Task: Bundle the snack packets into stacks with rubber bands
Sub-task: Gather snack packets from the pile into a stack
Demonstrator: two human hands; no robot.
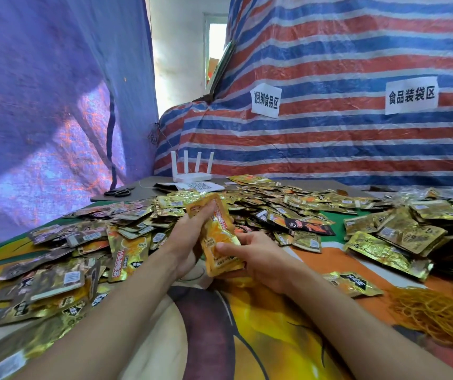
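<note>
— What takes up most of the view?

— A striped tarp (329,64) at the back and a blue tarp (41,91) on the left. Below them a printed cloth (261,330) covers the table.

— And the snack packets?

— Loose packets (288,200) lie heaped across the cloth, left, centre and right. A tangle of yellow rubber bands (433,314) sits at the right edge, near the person's right forearm.

— The hands?

— Both grip one orange stack of packets (221,229), held tilted above the cloth in front of the heap. The left hand (189,237) curls round its upper part. The right hand (261,259) clamps the lower end, thumb on the front, fingers beneath.

— Any band on that stack?

— I cannot tell.

— Smaller things?

— A white router (192,174) behind the heap, black scissors (118,192) to its left, and two paper signs (265,100) on the striped tarp.
</note>
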